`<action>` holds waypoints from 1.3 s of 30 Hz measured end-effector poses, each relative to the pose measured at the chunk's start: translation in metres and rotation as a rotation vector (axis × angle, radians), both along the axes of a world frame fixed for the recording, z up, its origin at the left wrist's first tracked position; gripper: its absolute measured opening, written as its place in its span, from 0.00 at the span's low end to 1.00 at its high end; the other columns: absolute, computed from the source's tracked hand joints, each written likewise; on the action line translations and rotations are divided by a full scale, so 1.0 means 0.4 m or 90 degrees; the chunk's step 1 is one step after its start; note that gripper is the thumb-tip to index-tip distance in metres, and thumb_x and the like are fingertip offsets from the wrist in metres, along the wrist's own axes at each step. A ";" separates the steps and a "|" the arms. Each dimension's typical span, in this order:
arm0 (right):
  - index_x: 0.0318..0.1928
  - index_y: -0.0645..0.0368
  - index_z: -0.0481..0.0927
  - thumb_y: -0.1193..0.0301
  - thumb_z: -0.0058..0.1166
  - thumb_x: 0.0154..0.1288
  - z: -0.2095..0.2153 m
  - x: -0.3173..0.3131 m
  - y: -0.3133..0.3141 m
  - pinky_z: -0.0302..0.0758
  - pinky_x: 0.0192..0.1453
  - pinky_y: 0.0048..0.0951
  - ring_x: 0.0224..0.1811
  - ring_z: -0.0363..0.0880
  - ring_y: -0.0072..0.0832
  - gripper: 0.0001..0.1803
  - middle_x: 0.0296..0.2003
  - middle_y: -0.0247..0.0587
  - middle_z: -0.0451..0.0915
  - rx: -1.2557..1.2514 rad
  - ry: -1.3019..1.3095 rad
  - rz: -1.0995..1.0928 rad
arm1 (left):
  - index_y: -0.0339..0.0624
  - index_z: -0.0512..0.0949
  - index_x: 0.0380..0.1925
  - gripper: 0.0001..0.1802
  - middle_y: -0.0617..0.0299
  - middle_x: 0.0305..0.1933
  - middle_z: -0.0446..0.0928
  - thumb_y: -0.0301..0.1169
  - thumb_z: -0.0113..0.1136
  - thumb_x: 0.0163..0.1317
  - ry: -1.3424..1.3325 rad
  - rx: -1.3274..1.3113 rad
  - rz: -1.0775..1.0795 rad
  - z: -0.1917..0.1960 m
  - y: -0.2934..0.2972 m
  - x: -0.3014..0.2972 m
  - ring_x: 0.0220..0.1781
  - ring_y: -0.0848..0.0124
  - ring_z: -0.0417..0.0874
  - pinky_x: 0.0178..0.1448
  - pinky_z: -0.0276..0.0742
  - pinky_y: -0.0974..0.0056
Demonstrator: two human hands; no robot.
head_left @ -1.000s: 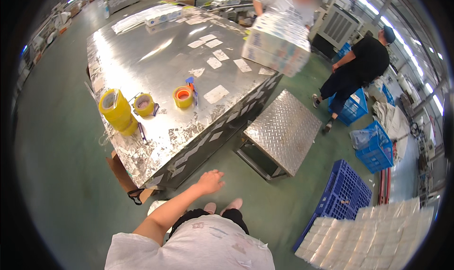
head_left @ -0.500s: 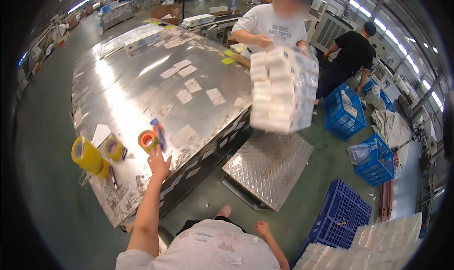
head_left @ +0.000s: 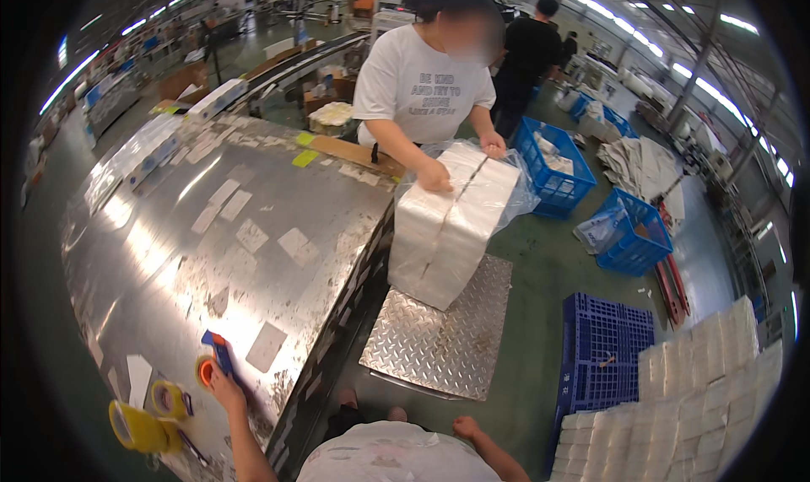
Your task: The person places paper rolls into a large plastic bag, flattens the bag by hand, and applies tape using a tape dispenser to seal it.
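My left hand (head_left: 226,391) is closed on a tape dispenser (head_left: 218,345) with a blue and orange head and an orange-cored roll, at the near end of the metal table (head_left: 187,254). Partly hidden by the fingers is the dispenser's handle. Beside it on the left sit a smaller tape roll (head_left: 169,399) and large yellow tape rolls (head_left: 135,425). My right hand (head_left: 465,428) hangs near my body, its fingers curled with nothing visible in them. Across from me, a co-worker grips the top of a clear bag of white wrapped rolls (head_left: 447,220), which rests on a checkered steel platform (head_left: 447,339).
To the right lie a blue pallet (head_left: 601,347) and stacked white packs (head_left: 666,414). Blue crates (head_left: 553,170) stand beyond, with a heap of white cloth (head_left: 633,163) near them. Another person in black stands behind the co-worker. Packs of rolls (head_left: 143,157) lie on the table's far left.
My left hand has closed round the tape dispenser. The co-worker has lowered the bag onto the steel platform and turned it. My view has swung to the right.
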State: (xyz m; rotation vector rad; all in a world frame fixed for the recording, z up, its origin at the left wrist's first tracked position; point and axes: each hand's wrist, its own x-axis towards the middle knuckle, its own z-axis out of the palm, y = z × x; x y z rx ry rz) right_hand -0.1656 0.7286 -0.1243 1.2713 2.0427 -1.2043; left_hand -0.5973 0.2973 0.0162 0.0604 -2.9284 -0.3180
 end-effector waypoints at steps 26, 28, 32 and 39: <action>0.45 0.58 0.76 0.63 0.45 0.58 0.405 -0.658 0.138 0.74 0.38 0.35 0.32 0.78 0.40 0.18 0.30 0.48 0.79 0.093 0.287 0.151 | 0.32 0.55 0.60 0.35 0.39 0.59 0.57 0.30 0.56 0.54 -0.096 0.304 -0.314 0.079 0.496 0.073 0.58 0.44 0.58 0.62 0.52 0.50; 0.45 0.58 0.76 0.63 0.46 0.57 0.401 -0.632 0.141 0.73 0.38 0.35 0.33 0.78 0.40 0.18 0.30 0.48 0.79 0.086 0.279 0.144 | 0.32 0.55 0.60 0.34 0.39 0.59 0.57 0.30 0.56 0.54 -0.110 0.300 -0.328 0.071 0.512 0.081 0.58 0.44 0.58 0.62 0.53 0.50; 0.44 0.60 0.76 0.64 0.48 0.56 0.331 -0.569 0.159 0.73 0.38 0.34 0.33 0.79 0.38 0.17 0.31 0.48 0.79 0.070 0.315 0.095 | 0.31 0.56 0.59 0.33 0.38 0.58 0.58 0.31 0.56 0.55 -0.089 0.292 -0.333 0.081 0.532 0.070 0.57 0.44 0.59 0.61 0.53 0.50; 0.44 0.64 0.76 0.69 0.48 0.59 0.319 -0.502 0.203 0.72 0.35 0.24 0.28 0.74 0.21 0.15 0.27 0.38 0.78 0.049 0.351 -0.020 | 0.32 0.59 0.57 0.30 0.39 0.56 0.60 0.30 0.55 0.56 -0.072 0.340 -0.388 0.124 0.615 0.025 0.56 0.45 0.62 0.59 0.56 0.50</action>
